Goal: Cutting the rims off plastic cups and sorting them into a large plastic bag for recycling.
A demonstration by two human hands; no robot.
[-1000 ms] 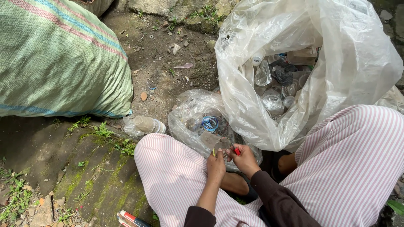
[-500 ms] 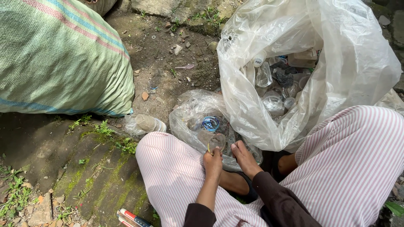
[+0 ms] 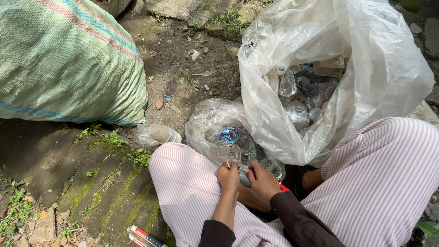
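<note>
Two hands sit close together between striped knees. Left hand (image 3: 228, 176) pinches a clear plastic ring (image 3: 233, 154) at its 12 o'clock; right hand (image 3: 263, 179) is curled shut on something red (image 3: 283, 187). Big clear bag (image 3: 379, 87) lies at 1 o'clock.

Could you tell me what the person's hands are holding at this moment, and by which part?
The left hand pinches a thin clear ring by its lower edge. The right hand grips a red-handled tool, its hold mostly hidden.

bare dirt ground (image 3: 183, 59) with mossy stone (image 3: 105, 192), green woven sack (image 3: 64, 59), clear plastic bag (image 3: 375, 68), crushed bottle (image 3: 157, 134), scattered pebbles (image 3: 195, 55)
</note>
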